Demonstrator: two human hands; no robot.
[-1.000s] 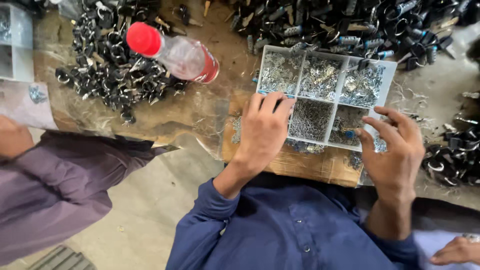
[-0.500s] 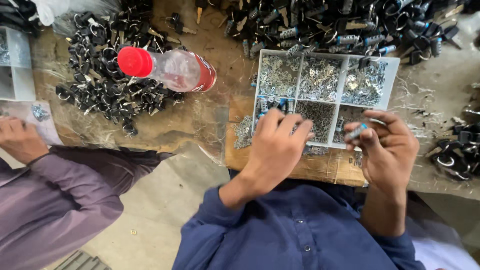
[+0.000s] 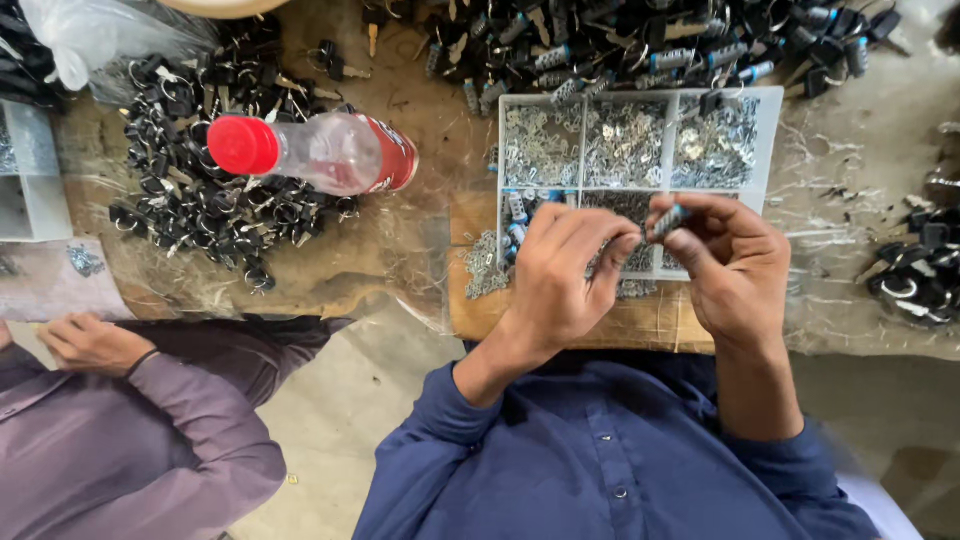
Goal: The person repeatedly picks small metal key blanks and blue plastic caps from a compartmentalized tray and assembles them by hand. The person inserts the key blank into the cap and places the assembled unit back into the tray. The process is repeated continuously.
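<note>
Head camera, steeply downward (close) over workbench (image 3: 420,250)

Left hand (image 3: 565,275) has lifted off the lower compartments of the divided tray (image 3: 770,135), where it lay flat a second ago; it is now curled, fingertips meeting the right hand at about 2 o'clock from its palm. Right hand (image 3: 725,265) has risen from the tray's lower right corner toward 11 o'clock and now pinches a small blue-and-silver part (image 3: 668,220) between thumb and fingers; half a second ago the part was already in it, lower down. Hands were apart, now touching at the part. At 8 o'clock, the co-worker's hand (image 3: 95,343) has come back in and rests by the paper sheet (image 3: 50,285).
</note>
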